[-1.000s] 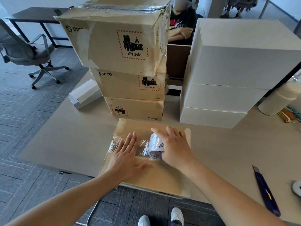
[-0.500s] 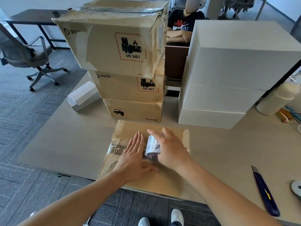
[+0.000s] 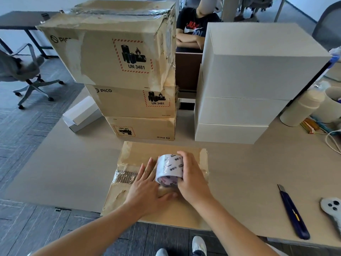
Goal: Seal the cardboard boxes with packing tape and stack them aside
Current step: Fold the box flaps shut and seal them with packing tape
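**Edges and room.** The cardboard box [image 3: 162, 150] under work lies flat at the near edge of the desk [image 3: 73, 163], and its near side juts past that edge over the floor. Behind its far side, close but apart, stands a stack of three brown boxes [image 3: 129, 58]. Right of that stack, across a gap, is a stack of white boxes [image 3: 258, 71]. A small white box [image 3: 81, 115] sits at the far left of the desk, beside the base of the brown stack. Desk surface shows left of the flat box out to the left edge. On the right it shows as far as a blue utility knife [image 3: 293, 213], which lies well apart near the near edge. A grey controller [image 3: 332, 207] lies just beyond the knife, and a white bottle [image 3: 300, 109] stands at the right, near the white stack. An office chair [image 3: 20, 71] stands on the floor off the left edge.

**Task item and grip.** The tape roll [image 3: 168, 169] stands on its edge on the middle of the box top. The right hand [image 3: 193, 182] grips it from the right, with fingers curled over its rim. A wrinkled strip of clear tape [image 3: 125, 177] runs from under the left hand [image 3: 147, 189] to the box's left edge.

**Hand pose.** The left hand lies palm down on the box top just left of the roll. Its fingers are straight and point toward the far edge, the thumb is spread rightward below the roll, and the hand holds nothing. Both forearms reach in from the near side and converge over the box.
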`<state>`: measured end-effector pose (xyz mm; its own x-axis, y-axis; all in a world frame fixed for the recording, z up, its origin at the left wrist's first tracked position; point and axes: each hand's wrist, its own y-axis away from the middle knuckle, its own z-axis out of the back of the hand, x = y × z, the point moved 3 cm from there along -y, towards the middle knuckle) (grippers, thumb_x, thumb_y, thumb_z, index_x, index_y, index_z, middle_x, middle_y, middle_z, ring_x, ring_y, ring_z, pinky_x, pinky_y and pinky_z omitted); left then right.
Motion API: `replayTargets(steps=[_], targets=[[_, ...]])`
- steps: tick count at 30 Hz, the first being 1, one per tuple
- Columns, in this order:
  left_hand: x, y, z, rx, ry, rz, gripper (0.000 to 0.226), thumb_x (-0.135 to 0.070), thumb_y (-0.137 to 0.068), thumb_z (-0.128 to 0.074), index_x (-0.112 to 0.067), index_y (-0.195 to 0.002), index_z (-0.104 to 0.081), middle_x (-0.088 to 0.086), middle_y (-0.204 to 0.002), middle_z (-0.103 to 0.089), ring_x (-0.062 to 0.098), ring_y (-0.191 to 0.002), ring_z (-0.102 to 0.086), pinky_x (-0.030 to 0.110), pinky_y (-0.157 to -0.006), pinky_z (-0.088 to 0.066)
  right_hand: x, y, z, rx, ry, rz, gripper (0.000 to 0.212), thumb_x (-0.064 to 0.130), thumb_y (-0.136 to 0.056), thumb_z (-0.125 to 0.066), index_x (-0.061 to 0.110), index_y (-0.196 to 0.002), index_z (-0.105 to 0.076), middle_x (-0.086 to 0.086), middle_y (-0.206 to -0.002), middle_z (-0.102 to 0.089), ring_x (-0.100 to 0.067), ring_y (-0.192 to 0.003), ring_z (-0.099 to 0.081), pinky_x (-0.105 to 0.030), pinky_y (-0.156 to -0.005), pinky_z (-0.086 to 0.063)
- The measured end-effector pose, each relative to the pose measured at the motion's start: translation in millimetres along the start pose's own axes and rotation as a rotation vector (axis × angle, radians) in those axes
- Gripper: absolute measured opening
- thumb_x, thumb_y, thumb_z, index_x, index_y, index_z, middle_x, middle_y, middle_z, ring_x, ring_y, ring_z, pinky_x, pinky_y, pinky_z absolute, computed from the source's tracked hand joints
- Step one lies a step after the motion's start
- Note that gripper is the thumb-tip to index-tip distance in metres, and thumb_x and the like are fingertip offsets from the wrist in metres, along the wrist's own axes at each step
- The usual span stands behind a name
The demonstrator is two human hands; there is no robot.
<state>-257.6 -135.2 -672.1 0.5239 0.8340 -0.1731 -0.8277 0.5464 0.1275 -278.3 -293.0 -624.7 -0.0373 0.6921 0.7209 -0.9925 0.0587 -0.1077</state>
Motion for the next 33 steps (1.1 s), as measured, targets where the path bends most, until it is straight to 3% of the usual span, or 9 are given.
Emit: replayTargets(steps=[5, 9, 14, 20, 22, 24, 27, 31, 33], targets=[[1, 0, 1, 0.05, -0.005, 0.033, 0.113, -0.098, -0.071, -0.004, -0.026, -0.152, 0.024, -0.01, -0.158, 0.03, 0.016, -0.144, 0.036, 0.039, -0.121, 0.015, -5, 4, 25, 0.022, 0.124, -0.029, 0.063, 0.0, -0.077, -0.059, 0.014, -0.135, -0.041, -0.001, -0.13, -0.043, -0.02, -0.119, -0.046, -0.028, -0.093, -0.045], [3, 0, 2, 0.067, -0.008, 0.043, 0.112, -0.095, -0.076, -0.019, -0.026, -0.151, 0.027, -0.012, -0.156, 0.034, 0.013, -0.142, 0.038, 0.038, -0.12, 0.016, -17, 13, 49, 0.051, 0.274, -0.015, 0.07, 0.002, -0.077, -0.063, 0.014, -0.141, -0.039, -0.004, -0.13, -0.044, -0.025, -0.117, -0.046, -0.034, -0.099, -0.043], [4, -1, 1, 0.057, -0.001, 0.027, 0.111, -0.099, -0.07, -0.006, -0.03, -0.151, 0.025, -0.012, -0.156, 0.033, 0.013, -0.143, 0.037, 0.038, -0.12, 0.016, -29, 16, 66, -0.006, 0.486, 0.068, 0.081, -0.002, -0.061, -0.073, 0.011, -0.137, -0.049, -0.006, -0.119, -0.051, -0.029, -0.1, -0.057, -0.04, -0.086, -0.049], [3, 1, 2, 0.058, -0.013, 0.034, 0.11, -0.095, -0.076, -0.015, -0.026, -0.15, 0.029, -0.014, -0.156, 0.035, 0.01, -0.141, 0.039, 0.037, -0.12, 0.017, -38, 18, 62, -0.039, 0.597, 0.052, 0.087, 0.022, -0.059, -0.088, 0.014, -0.134, -0.045, -0.001, -0.115, -0.053, -0.023, -0.101, -0.057, -0.036, -0.087, -0.033], [2, 1, 3, 0.046, -0.022, 0.038, 0.111, -0.095, -0.076, -0.014, -0.025, -0.149, 0.031, -0.013, -0.156, 0.034, 0.011, -0.142, 0.038, 0.037, -0.121, 0.016, -37, 22, 63, -0.106, 0.487, 0.039, 0.078, 0.012, -0.061, -0.085, 0.015, -0.129, -0.046, 0.0, -0.113, -0.053, -0.022, -0.1, -0.055, -0.035, -0.089, -0.032], [1, 1, 1, 0.037, -0.019, 0.035, 0.111, -0.096, -0.076, -0.013, -0.024, -0.149, 0.029, -0.012, -0.157, 0.032, 0.013, -0.143, 0.036, 0.038, -0.121, 0.014, -34, 22, 61, -0.192, 0.147, -0.082, 0.067, -0.011, -0.064, -0.065, 0.015, -0.124, -0.05, 0.001, -0.117, -0.052, -0.019, -0.106, -0.051, -0.03, -0.095, -0.038], [2, 1, 1, 0.008, 0.002, 0.028, 0.112, -0.096, -0.076, -0.013, -0.022, -0.153, 0.021, -0.01, -0.161, 0.024, 0.015, -0.147, 0.029, 0.038, -0.121, 0.012, -29, 19, 60, -0.249, -0.148, -0.204, 0.069, -0.019, -0.064, -0.049, 0.02, -0.12, -0.056, 0.005, -0.117, -0.051, -0.013, -0.11, -0.051, -0.018, -0.096, -0.041], [4, 0, -1, 0.012, -0.002, 0.021, 0.113, -0.097, -0.074, -0.012, -0.022, -0.154, 0.019, -0.01, -0.161, 0.023, 0.016, -0.147, 0.029, 0.037, -0.121, 0.014, -34, 20, 89, -0.205, 0.116, -0.04, 0.069, -0.009, -0.06, -0.056, 0.015, -0.123, -0.064, 0.003, -0.108, -0.049, -0.018, -0.104, -0.048, -0.027, -0.091, -0.041], [4, 0, -1, 0.013, -0.009, 0.018, 0.113, -0.096, -0.075, -0.013, -0.023, -0.154, 0.019, -0.01, -0.161, 0.024, 0.016, -0.146, 0.03, 0.037, -0.12, 0.014, -46, 26, 98, -0.158, 0.29, 0.03, 0.073, -0.016, -0.058, -0.058, 0.012, -0.125, -0.064, 0.0, -0.105, -0.052, -0.02, -0.102, -0.048, -0.033, -0.087, -0.046]])
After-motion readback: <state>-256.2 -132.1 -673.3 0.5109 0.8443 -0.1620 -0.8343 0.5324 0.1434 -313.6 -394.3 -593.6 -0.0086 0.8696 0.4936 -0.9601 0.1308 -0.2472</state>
